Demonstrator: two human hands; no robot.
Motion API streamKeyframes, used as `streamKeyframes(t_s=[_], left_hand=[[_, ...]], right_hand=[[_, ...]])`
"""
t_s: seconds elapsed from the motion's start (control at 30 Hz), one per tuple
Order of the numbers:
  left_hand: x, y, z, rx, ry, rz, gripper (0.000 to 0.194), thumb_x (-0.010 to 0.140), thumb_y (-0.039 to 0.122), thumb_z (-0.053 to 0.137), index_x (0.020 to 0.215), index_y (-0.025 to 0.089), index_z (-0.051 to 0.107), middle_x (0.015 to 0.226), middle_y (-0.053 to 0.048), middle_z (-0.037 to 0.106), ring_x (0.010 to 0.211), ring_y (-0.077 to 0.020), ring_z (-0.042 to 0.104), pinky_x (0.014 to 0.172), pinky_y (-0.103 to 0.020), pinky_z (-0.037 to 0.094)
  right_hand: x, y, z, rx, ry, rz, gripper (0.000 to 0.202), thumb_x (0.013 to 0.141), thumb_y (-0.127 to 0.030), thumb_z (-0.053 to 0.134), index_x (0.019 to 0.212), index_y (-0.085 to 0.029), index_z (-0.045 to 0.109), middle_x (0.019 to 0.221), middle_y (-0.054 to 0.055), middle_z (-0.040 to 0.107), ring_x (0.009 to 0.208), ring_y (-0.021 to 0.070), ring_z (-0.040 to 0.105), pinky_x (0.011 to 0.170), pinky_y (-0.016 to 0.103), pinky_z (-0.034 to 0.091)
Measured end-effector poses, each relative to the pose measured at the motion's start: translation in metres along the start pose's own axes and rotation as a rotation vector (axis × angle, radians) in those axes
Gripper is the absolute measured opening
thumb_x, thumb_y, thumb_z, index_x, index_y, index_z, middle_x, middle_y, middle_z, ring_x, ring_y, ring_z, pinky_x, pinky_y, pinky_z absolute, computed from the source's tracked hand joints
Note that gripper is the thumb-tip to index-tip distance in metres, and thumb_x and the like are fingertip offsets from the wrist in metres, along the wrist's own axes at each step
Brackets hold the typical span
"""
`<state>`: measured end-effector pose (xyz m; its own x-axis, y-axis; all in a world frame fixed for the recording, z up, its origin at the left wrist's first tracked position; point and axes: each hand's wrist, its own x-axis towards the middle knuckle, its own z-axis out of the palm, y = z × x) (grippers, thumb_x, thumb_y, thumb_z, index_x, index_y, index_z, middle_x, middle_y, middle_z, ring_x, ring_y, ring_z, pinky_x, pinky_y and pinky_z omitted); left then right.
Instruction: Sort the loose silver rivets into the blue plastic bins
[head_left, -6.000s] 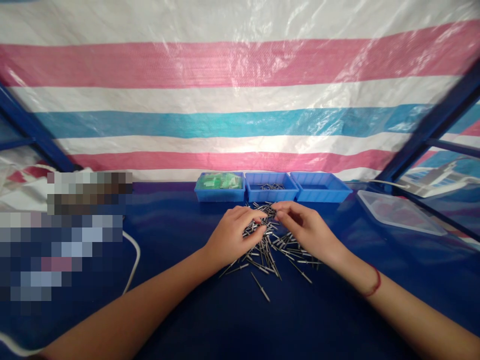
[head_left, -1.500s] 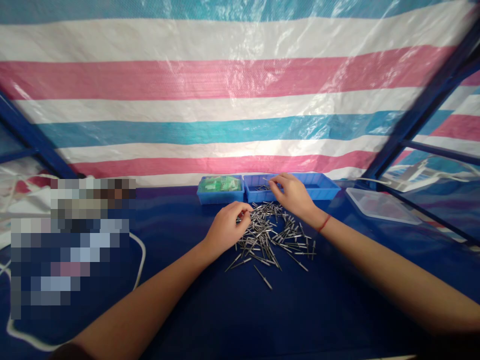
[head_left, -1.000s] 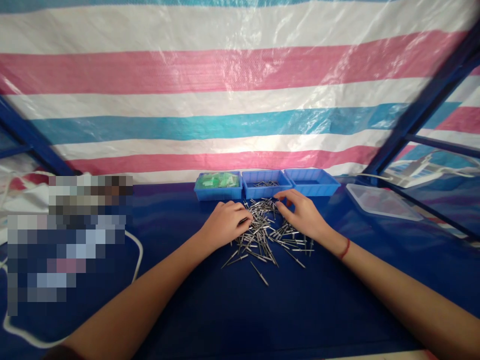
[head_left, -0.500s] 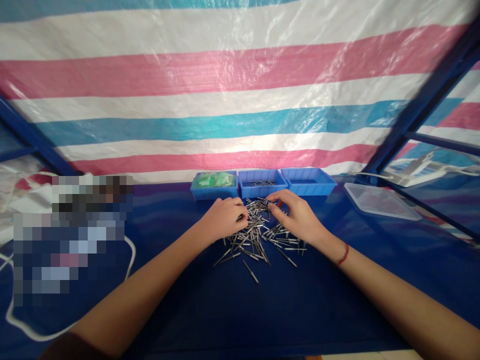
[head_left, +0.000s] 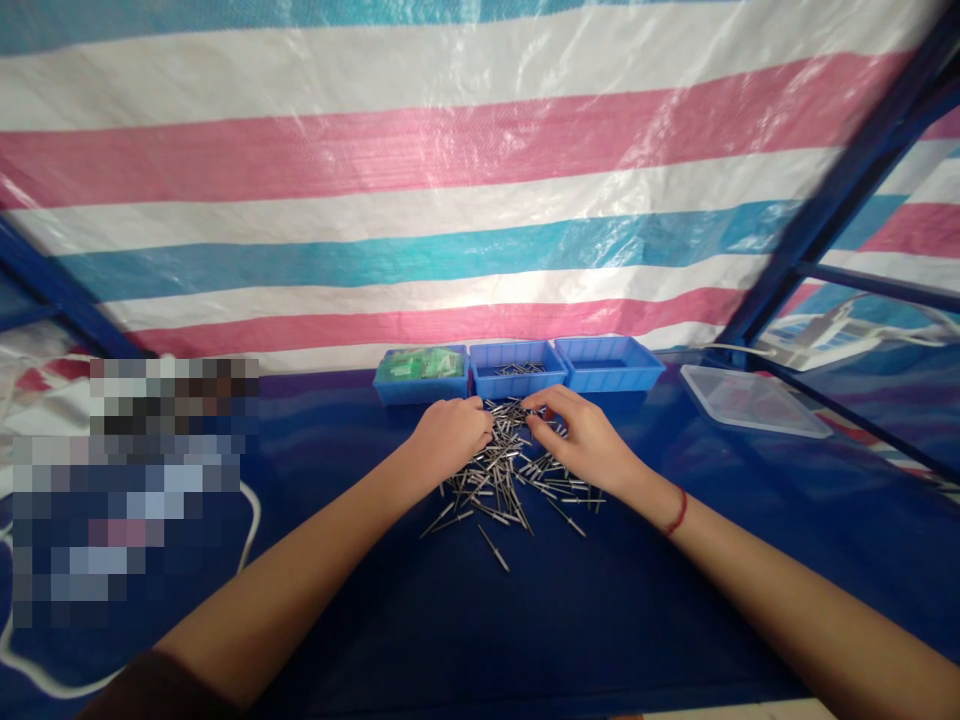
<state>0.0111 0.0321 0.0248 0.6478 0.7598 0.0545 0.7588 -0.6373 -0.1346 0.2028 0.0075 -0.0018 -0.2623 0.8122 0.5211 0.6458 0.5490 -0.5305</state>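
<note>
A loose heap of silver blind rivets (head_left: 495, 470) lies on the blue tabletop (head_left: 450, 630), with both hands at its far part. My left hand (head_left: 450, 435) rests at the heap's left side, its fingers curled inward. What those fingers hold, if anything, is hidden. My right hand (head_left: 574, 430) reaches in from the right, thumb and index finger brought close together around a rivet at the heap's upper edge. One rivet (head_left: 493, 548) lies by itself at the near side.
Behind the heap stand three blue bins: the left bin (head_left: 382, 392) with green-and-clear bags, the middle bin (head_left: 480, 382) with some rivets, and the right bin (head_left: 609, 375). A clear plastic lid (head_left: 754, 402) lies right. White cable (head_left: 251, 520) loops at left beside a blurred-out area.
The scene has shifted slightly left in view. My left hand's fingers have drawn closer together, closing the gap by the thumb. My right hand stays at the heap's upper edge.
</note>
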Motion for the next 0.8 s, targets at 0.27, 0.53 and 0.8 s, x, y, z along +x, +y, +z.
streamKeyframes(t_s=[0.27, 0.53, 0.8], left_hand=[[-0.002, -0.001, 0.011, -0.012, 0.03, -0.012, 0.024, 0.092, 0.025, 0.042, 0.09, 0.015, 0.064, 0.093, -0.007, 0.061, 0.079, -0.0188, 0.062, 0.064, -0.027, 0.043], [-0.009, -0.009, 0.007, 0.01, 0.272, 0.062, 0.024, 0.095, 0.023, 0.037, 0.091, 0.014, 0.059, 0.081, -0.004, 0.064, 0.076, -0.0179, 0.061, 0.07, -0.031, 0.039], [-0.011, -0.004, 0.005, -0.536, 0.398, 0.174, 0.011, 0.088, 0.019, 0.049, 0.09, 0.016, 0.06, 0.088, -0.002, 0.063, 0.076, -0.0113, 0.059, 0.07, -0.024, 0.044]], right_hand=[[0.0, 0.0, 0.003, 0.014, -0.025, -0.015, 0.016, 0.083, -0.018, 0.052, 0.094, -0.017, 0.063, 0.095, 0.007, 0.064, 0.083, 0.0168, 0.06, 0.075, 0.032, 0.048], [-0.002, -0.001, 0.006, 0.003, -0.065, -0.055, 0.012, 0.083, -0.017, 0.052, 0.088, -0.018, 0.063, 0.089, 0.006, 0.065, 0.085, 0.0183, 0.06, 0.08, 0.034, 0.048], [-0.002, -0.011, 0.006, 0.058, -0.092, -0.066, 0.015, 0.089, -0.025, 0.049, 0.09, -0.019, 0.063, 0.088, 0.005, 0.067, 0.079, 0.0165, 0.06, 0.075, 0.031, 0.047]])
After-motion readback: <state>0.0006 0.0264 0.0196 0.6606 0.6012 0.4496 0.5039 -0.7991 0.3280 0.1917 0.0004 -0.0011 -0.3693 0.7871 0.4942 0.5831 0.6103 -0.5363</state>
